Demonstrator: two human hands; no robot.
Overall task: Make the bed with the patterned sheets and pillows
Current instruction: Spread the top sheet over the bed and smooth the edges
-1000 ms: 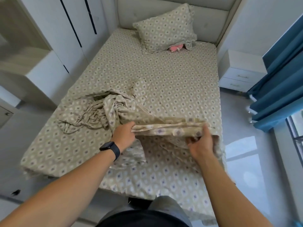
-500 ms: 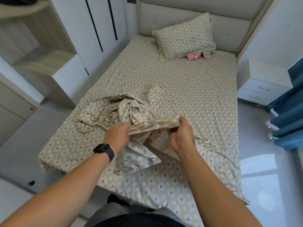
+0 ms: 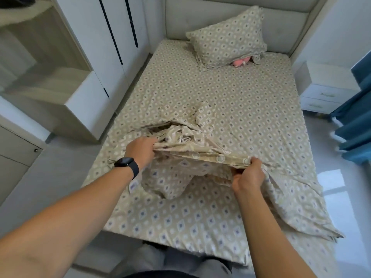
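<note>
Bed [image 3: 251, 109] below; left hand [image 3: 141, 150], right hand [image 3: 249, 174] pinch sheet edge [image 3: 200, 154] stretched between them.

Both hands [image 3: 248, 175] on crumpled sheet [image 3: 186, 137]

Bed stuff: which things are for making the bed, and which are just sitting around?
For the job: loose patterned sheet, held by left hand and right hand; fitted sheet; pillow.

Just there: pink thing under the pillow, nightstand, blue curtain, wardrobe.

sheet [image 3: 241, 109] – matt cloth, floor [image 3: 345, 197] – glossy
</note>
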